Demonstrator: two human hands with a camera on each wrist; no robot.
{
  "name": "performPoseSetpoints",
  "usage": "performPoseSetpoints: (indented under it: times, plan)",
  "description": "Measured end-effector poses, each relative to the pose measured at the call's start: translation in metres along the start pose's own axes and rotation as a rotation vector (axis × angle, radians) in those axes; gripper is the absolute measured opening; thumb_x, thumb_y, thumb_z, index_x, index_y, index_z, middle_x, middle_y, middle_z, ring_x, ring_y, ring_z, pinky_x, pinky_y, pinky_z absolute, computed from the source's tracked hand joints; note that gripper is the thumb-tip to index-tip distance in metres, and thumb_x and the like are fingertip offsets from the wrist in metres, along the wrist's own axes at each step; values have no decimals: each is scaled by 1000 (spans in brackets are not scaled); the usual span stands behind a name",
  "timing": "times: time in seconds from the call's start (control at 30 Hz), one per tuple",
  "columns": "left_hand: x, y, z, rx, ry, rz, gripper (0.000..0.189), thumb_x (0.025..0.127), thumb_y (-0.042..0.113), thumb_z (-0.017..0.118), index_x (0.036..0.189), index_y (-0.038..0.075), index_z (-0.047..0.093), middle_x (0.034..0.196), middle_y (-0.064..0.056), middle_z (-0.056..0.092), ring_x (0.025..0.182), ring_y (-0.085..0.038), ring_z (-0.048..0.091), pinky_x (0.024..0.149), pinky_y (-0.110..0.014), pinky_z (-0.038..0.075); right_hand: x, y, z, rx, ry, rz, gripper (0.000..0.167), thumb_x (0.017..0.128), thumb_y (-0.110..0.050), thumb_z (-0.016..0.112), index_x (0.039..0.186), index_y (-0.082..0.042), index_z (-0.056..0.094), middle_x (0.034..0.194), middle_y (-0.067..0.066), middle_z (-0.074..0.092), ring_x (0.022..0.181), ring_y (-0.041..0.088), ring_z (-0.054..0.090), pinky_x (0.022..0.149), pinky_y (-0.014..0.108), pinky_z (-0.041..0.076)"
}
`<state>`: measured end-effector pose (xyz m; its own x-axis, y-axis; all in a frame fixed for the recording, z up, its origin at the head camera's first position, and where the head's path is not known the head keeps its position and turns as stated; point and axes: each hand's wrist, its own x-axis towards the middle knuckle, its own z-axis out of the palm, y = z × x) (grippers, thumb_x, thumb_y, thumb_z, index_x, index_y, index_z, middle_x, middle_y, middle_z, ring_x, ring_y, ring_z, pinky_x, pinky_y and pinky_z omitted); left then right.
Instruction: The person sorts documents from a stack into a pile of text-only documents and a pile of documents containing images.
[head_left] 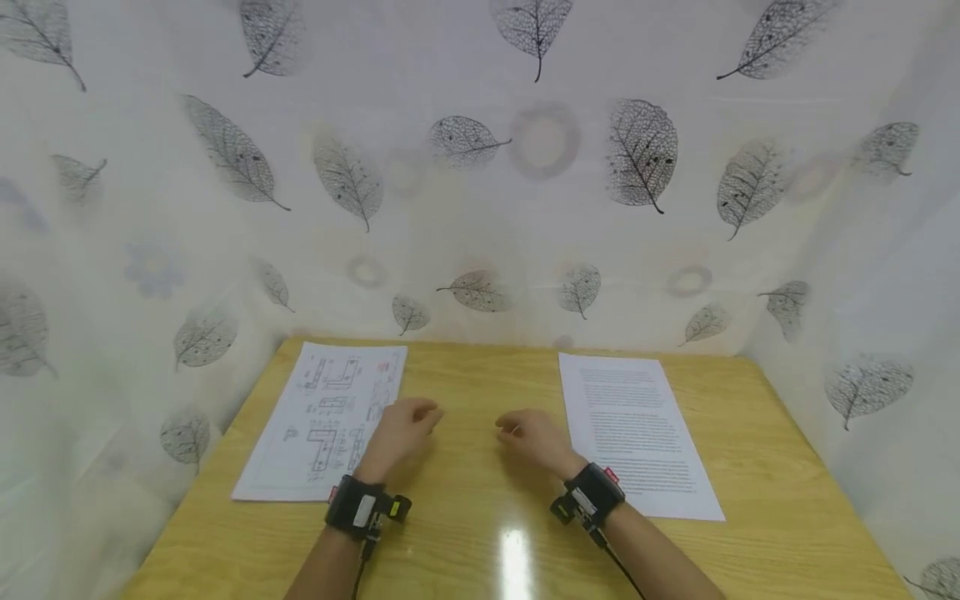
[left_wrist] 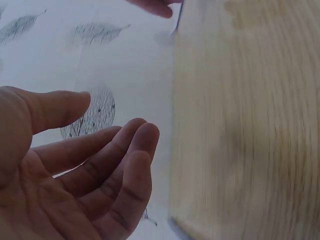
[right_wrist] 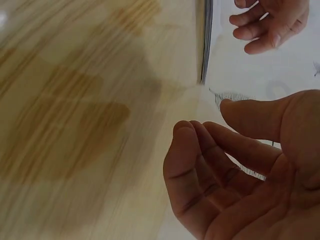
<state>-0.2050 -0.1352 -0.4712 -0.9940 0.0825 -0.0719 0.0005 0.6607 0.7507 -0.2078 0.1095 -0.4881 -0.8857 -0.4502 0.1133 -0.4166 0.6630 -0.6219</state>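
Observation:
Over the middle of the wooden table (head_left: 480, 467), both of my hands hover apart with nothing in them. My left hand (head_left: 402, 427) is beside the right edge of a stack of printed drawings (head_left: 300, 433); its fingers (left_wrist: 135, 145) bend loosely in the left wrist view, thumb apart from them. My right hand (head_left: 536, 437) is just left of a stack of text pages (head_left: 637, 433). In the right wrist view its fingers (right_wrist: 182, 155) are loosely curved and the palm is bare.
A pale curtain (head_left: 480, 208) printed with dark leaves hangs behind the table and along both sides. Black wrist cameras (head_left: 356, 504) with cables are strapped to both wrists. Light glares off the table's front (head_left: 514, 558).

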Motion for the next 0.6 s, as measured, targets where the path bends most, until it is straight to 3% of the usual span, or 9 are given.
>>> performPoseSetpoints:
  times: [0.2, 0.43, 0.6]
  plan:
    - [-1, -9, -24, 50, 24, -35, 36, 92, 36, 57, 116, 11, 65, 107, -7, 68, 89, -18, 66, 74, -35, 53, 16, -21, 19, 45, -71, -15, 26, 90, -18, 59, 110, -3, 66, 97, 9, 70, 86, 19, 65, 73, 28, 51]
    - [-3, -28, -52, 182, 115, -78, 36, 91, 35, 57, 113, 8, 66, 105, -13, 68, 90, -24, 64, 70, -34, 51, 30, -44, 42, 89, -151, -38, 26, 90, -19, 60, 112, -5, 65, 95, 6, 69, 82, 13, 64, 72, 21, 49]
    - [-8, -44, -77, 242, 127, -187, 40, 91, 36, 56, 115, 3, 63, 108, -19, 66, 90, -27, 63, 69, -37, 49, 39, -62, 55, 133, -199, -14, 30, 89, -20, 62, 116, -7, 63, 100, 6, 68, 85, 11, 62, 72, 19, 48]
